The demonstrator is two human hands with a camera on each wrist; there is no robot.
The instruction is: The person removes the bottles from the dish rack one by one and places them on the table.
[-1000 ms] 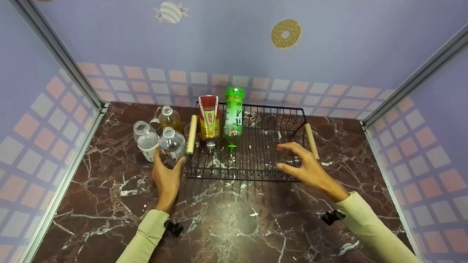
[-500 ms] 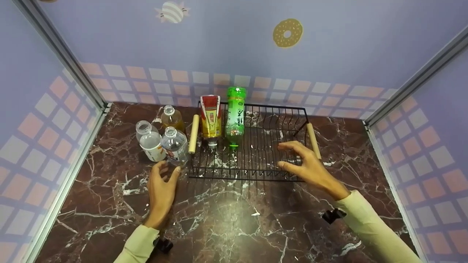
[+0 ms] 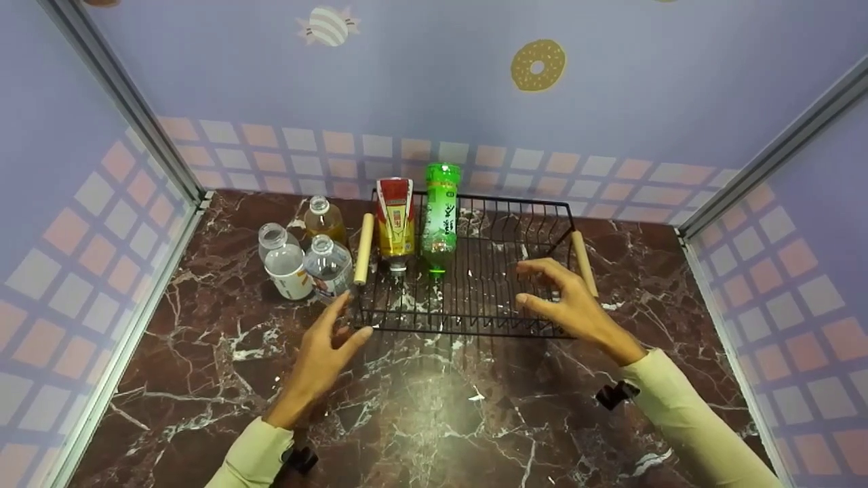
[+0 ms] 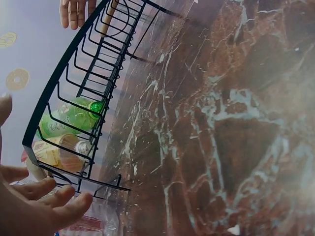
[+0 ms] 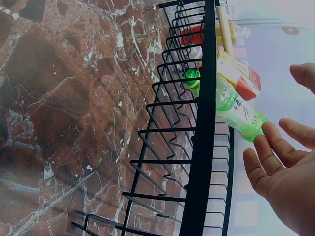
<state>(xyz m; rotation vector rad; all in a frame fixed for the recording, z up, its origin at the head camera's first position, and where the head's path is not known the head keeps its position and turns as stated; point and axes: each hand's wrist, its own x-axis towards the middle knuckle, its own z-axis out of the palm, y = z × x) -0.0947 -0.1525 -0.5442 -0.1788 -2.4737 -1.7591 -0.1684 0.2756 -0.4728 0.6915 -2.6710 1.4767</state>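
Observation:
My left hand (image 3: 322,356) is just in front of the black wire dish rack's (image 3: 468,333) front left corner, thumb and fingers spread, holding nothing. Its fingertips are nearest a clear bottle (image 3: 329,268), which stands uncapped by the rack's left wooden handle (image 3: 364,249). Over the right part of the rack hovers my right hand (image 3: 573,308), fingers apart and empty. Inside the rack, a red and yellow bottle (image 3: 395,220) and a green bottle (image 3: 441,213) lean neck down. Part of the left hand falls outside the left wrist view.
Left of the rack stand a white-labelled clear bottle (image 3: 288,271) and a bottle with amber liquid (image 3: 324,220), both uncapped. The rack's right wooden handle (image 3: 584,263) lies beyond my right hand. Panels enclose the marbled surface (image 3: 434,407) at the back and sides.
My left hand has let go of the clear bottle, drawn back toward me, then shifted right to the rack's front left corner. My right hand stays nearly in place.

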